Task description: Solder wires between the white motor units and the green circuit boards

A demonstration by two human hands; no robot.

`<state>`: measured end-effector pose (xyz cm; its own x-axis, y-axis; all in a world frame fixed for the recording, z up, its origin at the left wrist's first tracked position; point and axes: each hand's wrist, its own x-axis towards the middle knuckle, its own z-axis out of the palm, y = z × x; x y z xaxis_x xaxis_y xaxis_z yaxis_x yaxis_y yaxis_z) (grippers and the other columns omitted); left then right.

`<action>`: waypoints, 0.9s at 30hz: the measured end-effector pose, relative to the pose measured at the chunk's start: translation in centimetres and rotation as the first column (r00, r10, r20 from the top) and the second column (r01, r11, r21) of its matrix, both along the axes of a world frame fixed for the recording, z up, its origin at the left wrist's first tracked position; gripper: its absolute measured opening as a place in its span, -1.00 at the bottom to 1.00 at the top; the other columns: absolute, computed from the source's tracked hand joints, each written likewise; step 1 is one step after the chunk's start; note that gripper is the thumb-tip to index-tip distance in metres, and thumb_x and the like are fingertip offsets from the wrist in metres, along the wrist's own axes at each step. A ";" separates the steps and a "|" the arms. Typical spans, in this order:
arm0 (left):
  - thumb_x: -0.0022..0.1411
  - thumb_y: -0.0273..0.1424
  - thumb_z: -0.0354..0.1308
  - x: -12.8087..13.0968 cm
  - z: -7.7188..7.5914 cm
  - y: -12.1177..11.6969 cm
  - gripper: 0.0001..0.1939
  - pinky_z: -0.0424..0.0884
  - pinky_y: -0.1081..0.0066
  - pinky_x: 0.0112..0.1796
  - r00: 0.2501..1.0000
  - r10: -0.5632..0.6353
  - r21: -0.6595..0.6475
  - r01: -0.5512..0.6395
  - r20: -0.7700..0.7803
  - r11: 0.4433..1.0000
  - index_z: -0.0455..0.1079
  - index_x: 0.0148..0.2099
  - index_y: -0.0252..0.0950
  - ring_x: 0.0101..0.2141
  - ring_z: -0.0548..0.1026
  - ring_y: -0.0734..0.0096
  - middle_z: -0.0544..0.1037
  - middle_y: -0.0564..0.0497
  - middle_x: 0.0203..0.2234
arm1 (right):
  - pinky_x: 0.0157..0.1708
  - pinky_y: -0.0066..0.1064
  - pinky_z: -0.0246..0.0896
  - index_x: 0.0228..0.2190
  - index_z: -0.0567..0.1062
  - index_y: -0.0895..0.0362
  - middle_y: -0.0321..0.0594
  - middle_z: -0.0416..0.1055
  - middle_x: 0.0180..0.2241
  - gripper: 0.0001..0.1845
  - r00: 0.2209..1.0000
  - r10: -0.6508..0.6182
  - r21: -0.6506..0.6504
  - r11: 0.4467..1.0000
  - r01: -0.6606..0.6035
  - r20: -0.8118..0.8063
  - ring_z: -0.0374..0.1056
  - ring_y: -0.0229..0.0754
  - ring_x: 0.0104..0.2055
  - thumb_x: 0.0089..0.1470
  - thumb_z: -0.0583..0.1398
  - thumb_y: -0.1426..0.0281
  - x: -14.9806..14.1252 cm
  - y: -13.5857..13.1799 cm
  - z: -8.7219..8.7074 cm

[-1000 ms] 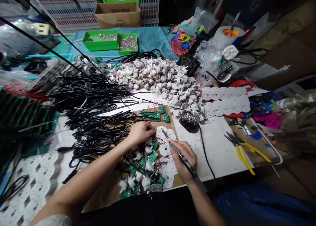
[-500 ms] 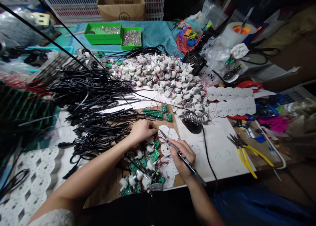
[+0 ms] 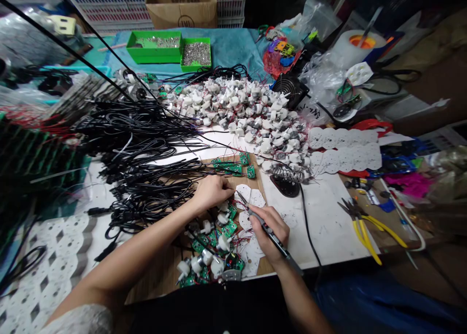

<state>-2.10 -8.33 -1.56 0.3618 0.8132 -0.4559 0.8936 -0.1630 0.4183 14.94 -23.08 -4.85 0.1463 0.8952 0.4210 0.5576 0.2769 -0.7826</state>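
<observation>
While the right hand [image 3: 272, 229] grips the iron [image 3: 268, 231], tip at the white boards [image 3: 250, 197] on the cardboard [image 3: 257, 178], the left hand [image 3: 213, 193] is pinched near their left edge, its hold unclear. Green boards [image 3: 233, 168] lie just beyond.

The white-covered worktable [image 3: 328, 227] bears heaped white plastic-and-metal motors [image 3: 248, 110], bundled black cables [image 3: 146, 129] and yellow-handled pliers [image 3: 365, 227].

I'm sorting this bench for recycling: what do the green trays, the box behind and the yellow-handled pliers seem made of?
Green trays: likely plastic, smooth, evenly coloured. Box: cardboard, matt, brown and printed. Pliers: probably steel, dark-headed; handles look plastic-coated, bright yellow.
</observation>
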 end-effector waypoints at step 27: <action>0.18 -0.26 0.18 0.2 0.2 -0.2 -0.76 0.42 0.37 -0.19 1.000 0.012 0.014 -0.012 -0.023 1.000 0.65 -0.24 -0.20 -0.22 0.62 0.18 0.70 -0.07 -0.33 | -0.23 -0.37 0.48 -0.01 0.60 0.10 -0.15 0.54 -0.28 -0.70 0.999 0.031 -0.021 0.999 -0.030 0.029 0.50 -0.18 -0.26 0.25 0.21 0.49 0.1 0.0 0.0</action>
